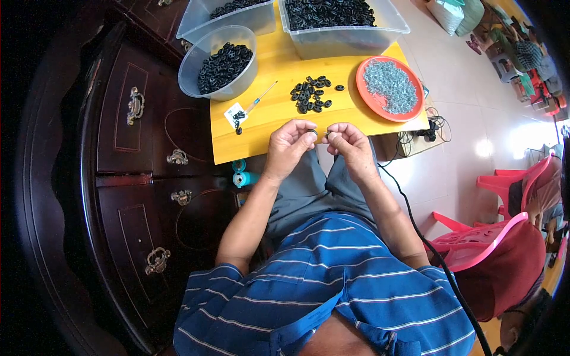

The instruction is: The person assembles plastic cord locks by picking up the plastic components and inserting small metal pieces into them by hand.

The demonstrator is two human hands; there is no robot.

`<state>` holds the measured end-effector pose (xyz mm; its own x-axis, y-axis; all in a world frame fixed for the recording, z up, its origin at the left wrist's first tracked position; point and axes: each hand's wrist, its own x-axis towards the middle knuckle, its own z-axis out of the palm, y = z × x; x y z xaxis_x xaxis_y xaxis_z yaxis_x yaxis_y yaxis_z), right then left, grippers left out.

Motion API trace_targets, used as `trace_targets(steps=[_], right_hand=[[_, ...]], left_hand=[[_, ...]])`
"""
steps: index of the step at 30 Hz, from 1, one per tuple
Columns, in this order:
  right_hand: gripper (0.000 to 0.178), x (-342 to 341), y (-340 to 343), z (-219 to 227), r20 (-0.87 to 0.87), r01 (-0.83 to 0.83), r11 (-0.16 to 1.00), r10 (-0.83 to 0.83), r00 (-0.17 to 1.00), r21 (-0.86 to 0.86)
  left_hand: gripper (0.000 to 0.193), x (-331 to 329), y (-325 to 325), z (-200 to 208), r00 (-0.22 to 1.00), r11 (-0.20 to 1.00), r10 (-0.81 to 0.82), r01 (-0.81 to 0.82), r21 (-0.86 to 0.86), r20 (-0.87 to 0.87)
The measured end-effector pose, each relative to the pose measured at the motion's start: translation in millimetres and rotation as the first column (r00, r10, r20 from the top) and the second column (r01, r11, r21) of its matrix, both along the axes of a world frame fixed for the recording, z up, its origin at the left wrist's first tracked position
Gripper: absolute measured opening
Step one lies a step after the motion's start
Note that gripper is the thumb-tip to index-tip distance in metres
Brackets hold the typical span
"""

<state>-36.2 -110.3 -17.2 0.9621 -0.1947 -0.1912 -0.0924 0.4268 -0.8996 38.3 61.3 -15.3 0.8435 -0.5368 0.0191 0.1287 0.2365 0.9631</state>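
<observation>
Both hands are raised at the near edge of the yellow table (273, 127), fingertips a small gap apart. Between the thumb and fingers of my left hand (288, 148) is a black oval piece (312, 132). My right hand (354, 151) pinches something small and dark, mostly hidden by the fingertips. Just beyond lies a loose group of black oval pieces (307, 95) with openings in them. To the right, an orange-red plate (361, 89) holds a heap of small silvery metal parts (389, 86).
A round clear tub (252, 71) and two clear bins (350, 43) hold more black pieces. A screwdriver (261, 98) lies by a white card (233, 113). Dark cabinets (130, 148) stand left. A black cable (409, 207) runs along my right, near pink chairs (475, 243) and people.
</observation>
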Motion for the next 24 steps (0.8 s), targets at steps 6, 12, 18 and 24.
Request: trace_targets(steps=[6, 12, 18, 24], right_hand=[[0.014, -1.7, 2.7, 1.0, 0.003, 0.014, 1.0, -0.015, 1.0, 0.027], [0.015, -3.3, -0.2, -1.0, 0.0, 0.02, 0.999, -0.02, 1.0, 0.039], [0.017, -4.1, 1.5, 0.8, -0.022, 0.048, 0.998, -0.046, 0.999, 0.052], [0.017, -5.5, 1.8, -1.7, -0.01, 0.04, 0.997, -0.039, 0.999, 0.065]], left_hand=[[0.018, -10.8, -8.3, -7.4, 1.0, 1.0, -0.004, 0.004, -0.017, -0.007], [0.02, -16.1, -10.0, -7.1, 0.998, 0.999, 0.026, -0.028, 0.046, 0.054], [0.021, -17.5, -12.0, -3.4, 0.996, 0.997, 0.049, -0.053, 0.056, 0.078], [0.017, -18.7, -12.9, -8.0, 0.988, 0.992, 0.081, -0.093, 0.089, 0.129]])
